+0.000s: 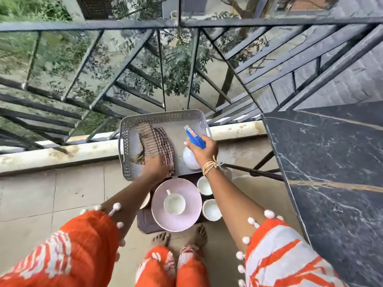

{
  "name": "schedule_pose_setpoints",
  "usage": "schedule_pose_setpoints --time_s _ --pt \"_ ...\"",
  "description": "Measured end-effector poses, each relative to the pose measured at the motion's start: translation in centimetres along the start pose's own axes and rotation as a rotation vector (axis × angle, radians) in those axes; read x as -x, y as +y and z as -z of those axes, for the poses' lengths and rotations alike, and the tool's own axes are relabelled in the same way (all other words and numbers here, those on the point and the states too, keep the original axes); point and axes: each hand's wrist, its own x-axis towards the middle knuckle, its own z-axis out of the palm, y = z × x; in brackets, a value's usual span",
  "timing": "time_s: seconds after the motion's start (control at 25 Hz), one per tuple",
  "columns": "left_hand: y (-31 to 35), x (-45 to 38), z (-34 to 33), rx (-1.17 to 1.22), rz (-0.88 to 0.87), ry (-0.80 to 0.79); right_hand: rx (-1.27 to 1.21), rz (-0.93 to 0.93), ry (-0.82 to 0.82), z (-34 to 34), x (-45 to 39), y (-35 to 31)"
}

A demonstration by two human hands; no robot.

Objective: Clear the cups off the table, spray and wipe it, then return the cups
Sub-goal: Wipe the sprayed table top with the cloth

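Standing on a low dark stool (145, 223) by the person's bare feet, the cups are off the table: one handled white cup (174, 204) sits on a pink plate (187, 221), two white cups (204, 185) (211, 210) stand just right of the plate, and another cup's rim (145, 200) peeks out from behind the left forearm. Just beyond them sits a grey perforated basket (145, 119). Inside it the left hand (156, 167) presses on a brown checked cloth (154, 141); blur hides whether the fingers have closed on it. The right hand (204, 151) is wrapped around a white spray bottle with a blue trigger head (195, 138), held over the basket's right side. The black marble table (331, 162) stands to the right, its dark frame bars crossing near the right wrist. A black metal railing (124, 65) rises behind the basket.
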Motion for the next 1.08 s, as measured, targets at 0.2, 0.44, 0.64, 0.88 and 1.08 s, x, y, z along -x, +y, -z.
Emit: schedule_pose_setpoints --time_s 0.2,0.44,0.64,0.88,1.08 --pt "-0.3 -2.5 -3.4 -0.161 0.176 -0.041 0.131 0.033 -0.055 0.6 -0.9 2.2" --pt "0.9 -4.4 -5.4 -0.303 0.184 0.069 0.286 0.07 -0.036 2.4 -0.4 5.6" --pt "-0.1 -3.9 -2.3 -0.131 0.192 0.13 0.342 -0.062 -0.009 2.6 1.1 5.8" --pt "2.0 -0.1 5.4 0.578 0.055 0.166 0.068 -0.553 0.029 0.5 5.3 0.5" --pt "4.1 3.4 12.5 1.077 0.083 -0.054 -0.375 -0.725 -0.194 -2.0 7.8 -6.6"
